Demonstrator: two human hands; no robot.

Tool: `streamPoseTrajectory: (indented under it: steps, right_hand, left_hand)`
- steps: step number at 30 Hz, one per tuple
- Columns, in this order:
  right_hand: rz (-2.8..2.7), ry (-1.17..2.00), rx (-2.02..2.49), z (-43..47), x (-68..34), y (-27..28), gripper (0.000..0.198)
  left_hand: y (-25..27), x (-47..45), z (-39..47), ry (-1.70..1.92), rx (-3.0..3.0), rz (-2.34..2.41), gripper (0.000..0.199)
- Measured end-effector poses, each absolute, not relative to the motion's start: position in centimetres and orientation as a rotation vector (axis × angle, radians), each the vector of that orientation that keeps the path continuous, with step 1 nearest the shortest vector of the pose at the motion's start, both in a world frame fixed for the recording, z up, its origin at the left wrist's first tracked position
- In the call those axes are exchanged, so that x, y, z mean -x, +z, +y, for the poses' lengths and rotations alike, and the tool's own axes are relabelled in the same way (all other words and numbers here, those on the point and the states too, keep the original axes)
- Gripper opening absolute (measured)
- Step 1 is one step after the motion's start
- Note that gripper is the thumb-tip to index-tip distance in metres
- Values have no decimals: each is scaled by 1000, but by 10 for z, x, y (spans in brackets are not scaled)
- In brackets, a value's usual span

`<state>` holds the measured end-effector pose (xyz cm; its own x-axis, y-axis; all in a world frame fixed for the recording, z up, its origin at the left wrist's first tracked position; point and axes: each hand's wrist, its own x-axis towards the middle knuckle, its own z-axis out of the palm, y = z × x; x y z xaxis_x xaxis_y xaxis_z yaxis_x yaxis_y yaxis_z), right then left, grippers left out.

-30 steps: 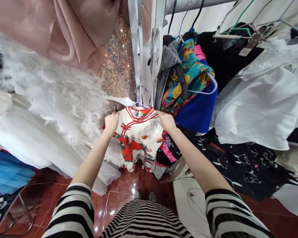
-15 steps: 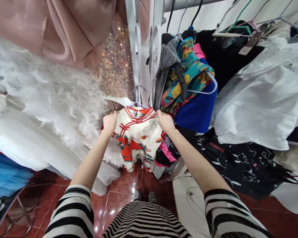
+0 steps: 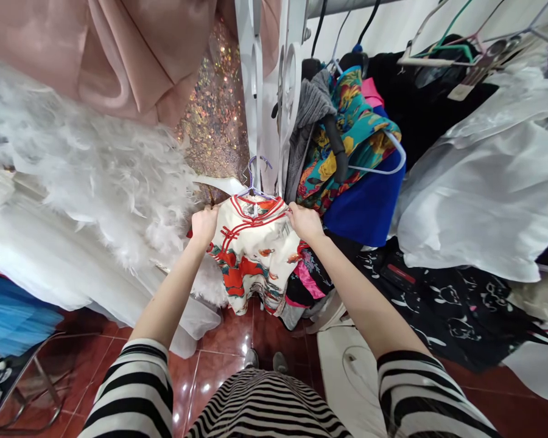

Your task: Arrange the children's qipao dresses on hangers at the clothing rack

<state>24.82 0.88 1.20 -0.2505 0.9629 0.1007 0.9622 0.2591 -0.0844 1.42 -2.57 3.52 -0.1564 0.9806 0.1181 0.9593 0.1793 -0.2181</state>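
A: So where's the white-and-red top (image 3: 251,238) being held?

B: Centre of the frame, on a purple hanger (image 3: 251,175). One shoulder is pinched by the fingers of the left hand (image 3: 204,225), the other by those of the right hand (image 3: 305,223), so it's kinda spread between them.

A: And around it?

B: White feathery fabric (image 3: 105,164) is seen at left, a teal floral garment (image 3: 371,135) is hung upper right.

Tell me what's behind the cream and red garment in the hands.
Behind the garment, black and pink cloth shows at picture right, white feathers at picture left, and red floor tiles below the hem. Whatever sits directly behind its middle is covered.
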Motion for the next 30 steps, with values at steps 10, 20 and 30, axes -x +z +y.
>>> streamPoseTrajectory:
  steps: [10, 20, 30]
  right_hand:
    - [-2268, 141, 1891, 10, -255, 13, 26]
    - [-2335, -2, 1877, 12, -247, 6, 28]
    - [-2332, 24, 1882, 13, -244, 8, 29]
  left_hand:
    - [35, -14, -24, 162, 1841, -2202, 47]
    - [37, -13, -24, 170, 1841, -2215, 41]
    - [34, -10, -24, 139, 1843, -2150, 45]
